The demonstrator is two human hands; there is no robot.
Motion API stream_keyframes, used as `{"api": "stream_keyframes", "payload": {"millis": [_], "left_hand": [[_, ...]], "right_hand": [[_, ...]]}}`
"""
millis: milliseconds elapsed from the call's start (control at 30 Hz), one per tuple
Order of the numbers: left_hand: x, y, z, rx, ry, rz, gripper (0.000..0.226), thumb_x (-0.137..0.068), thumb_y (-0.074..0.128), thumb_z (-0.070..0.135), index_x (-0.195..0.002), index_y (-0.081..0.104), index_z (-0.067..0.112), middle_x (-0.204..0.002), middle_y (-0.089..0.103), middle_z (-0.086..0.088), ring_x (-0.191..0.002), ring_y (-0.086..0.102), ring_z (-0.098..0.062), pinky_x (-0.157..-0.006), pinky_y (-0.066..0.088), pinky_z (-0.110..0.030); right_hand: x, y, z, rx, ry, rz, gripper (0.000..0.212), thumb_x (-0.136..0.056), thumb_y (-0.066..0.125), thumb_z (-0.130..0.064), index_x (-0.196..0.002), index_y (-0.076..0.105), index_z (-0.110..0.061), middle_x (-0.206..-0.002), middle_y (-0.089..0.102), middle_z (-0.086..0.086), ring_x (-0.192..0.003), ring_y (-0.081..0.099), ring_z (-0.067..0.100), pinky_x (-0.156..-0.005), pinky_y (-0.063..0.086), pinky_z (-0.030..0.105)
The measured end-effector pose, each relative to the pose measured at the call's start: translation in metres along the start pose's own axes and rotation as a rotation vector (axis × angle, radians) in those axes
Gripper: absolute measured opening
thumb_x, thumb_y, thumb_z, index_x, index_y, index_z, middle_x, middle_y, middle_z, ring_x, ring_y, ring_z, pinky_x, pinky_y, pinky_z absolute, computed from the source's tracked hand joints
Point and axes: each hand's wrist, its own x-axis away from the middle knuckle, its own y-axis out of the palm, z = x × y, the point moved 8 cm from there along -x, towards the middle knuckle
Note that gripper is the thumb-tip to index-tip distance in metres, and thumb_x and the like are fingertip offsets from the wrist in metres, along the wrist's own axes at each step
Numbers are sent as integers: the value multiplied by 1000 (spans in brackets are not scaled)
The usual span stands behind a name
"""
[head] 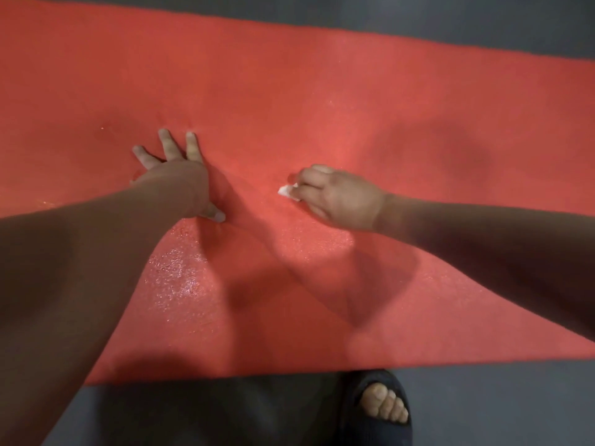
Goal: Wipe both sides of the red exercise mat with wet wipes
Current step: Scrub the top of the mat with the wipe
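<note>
your right hand (338, 197) is curled over a small white wet wipe (287, 191). the fingers are bent around it, so only a crumpled corner pokes out on the side toward your other hand. the knuckles face up and the hand sits low, with the wipe touching the red exercise mat (322, 91) about midway between its far and near edges. the hand is slightly blurred, so you cannot tell how each finger lies.

your left hand (175, 165) lies on the mat just to the left. its fingers are straight and fanned apart, and the thumb (216, 216) is stretched back toward you. the palm presses down and holds nothing. the two hands are near each other but apart, with a strip of bare mat between them.

below your left wrist, a patch of the mat glistens with a wet sheen (180, 272). a fainter sparkle spreads under your right hand. the shadows of both forearms fall across the mat toward you.

the mat lies spread flat on a dark grey floor (483, 14). it runs from left to right and fills most of the view. the floor shows as a band beyond the far edge and again along the near edge.

at the lower right, your foot is in a dark open-toed slipper (351, 420) with the toes (384, 405) showing. it rests on the floor just beside the mat's near edge.
</note>
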Motion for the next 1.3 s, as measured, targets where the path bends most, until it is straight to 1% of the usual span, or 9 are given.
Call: {"api": "stream_keyframes", "payload": {"millis": [267, 367, 567, 733, 833, 933, 1133, 1200, 1300], "left_hand": [[0, 0, -1, 11, 6, 21, 158, -64, 90, 58, -151, -37, 23, -161, -38, -15, -147, -18, -60, -116, 18, -73], [-1, 1, -1, 6, 20, 32, 158, -63, 88, 61, -151, -38, 21, -161, -37, -18, -146, -18, -62, -116, 16, -74], [-1, 1, -4, 27, 45, 65, 158, -62, 88, 63, -154, -34, 24, -162, -37, -15, -146, -18, -60, -116, 16, -74], [5, 3, -8, 90, 80, 86, 155, -63, 90, 60, -156, -29, 27, -164, -35, -10, -148, -20, -55, -118, 17, -72], [5, 6, -15, 106, 116, 120, 150, -63, 88, 64, -160, -21, 29, -167, -29, -7, -151, -19, -50, -121, 14, -68], [5, 8, -28, 49, 178, 139, 147, -61, 85, 71, -163, -14, 29, -169, -22, -8, -153, -12, -50, -124, 13, -62], [12, 30, -51, -18, 177, 41, 158, -57, 93, 60, -154, -30, 41, -161, -40, -7, -148, -21, -56, -123, 6, -65], [8, 34, -51, 18, 166, 50, 158, -58, 95, 54, -152, -31, 44, -159, -45, -1, -146, -25, -55, -120, 14, -70], [6, 35, -51, 41, 160, 46, 158, -59, 96, 50, -152, -31, 46, -158, -46, 3, -146, -27, -55, -117, 18, -73]], "right_hand": [[31, -51, 135, 129, 808, 251, 38, -94, 36, -20, -96, 65, 4, -91, 56, 27, -86, 57, 44, -79, 44, 46], [14, -32, 77, 67, 702, 244, 28, -99, 43, -16, -98, 66, -1, -88, 58, 21, -83, 58, 40, -77, 44, 44], [10, 8, -38, 6, 1, 2, 28, -105, 49, -17, -126, 63, -3, -110, 64, 17, -94, 60, 32, -90, 52, 40], [20, -43, 68, 151, 499, 170, 45, -104, 33, -30, -93, 65, -1, -85, 59, 20, -75, 58, 39, -70, 50, 47], [22, -44, 72, 84, 666, 206, 50, -94, 27, -31, -92, 64, 2, -85, 56, 24, -77, 57, 40, -71, 46, 45], [0, -13, 14, -5, 500, 142, 30, -98, 42, -19, -103, 66, -1, -86, 59, 20, -79, 59, 39, -77, 46, 43], [-28, 14, -79, 53, -200, -76, 32, -108, 42, -23, -116, 64, -1, -107, 64, 17, -95, 60, 33, -87, 53, 42], [-43, 6, -42, 177, -170, -57, 30, -109, 42, -23, -110, 64, -2, -102, 64, 18, -93, 61, 36, -85, 53, 46], [-53, -30, 41, 205, 217, 124, 46, -105, 27, -24, -97, 63, 3, -88, 60, 25, -82, 58, 43, -78, 48, 51]]}}
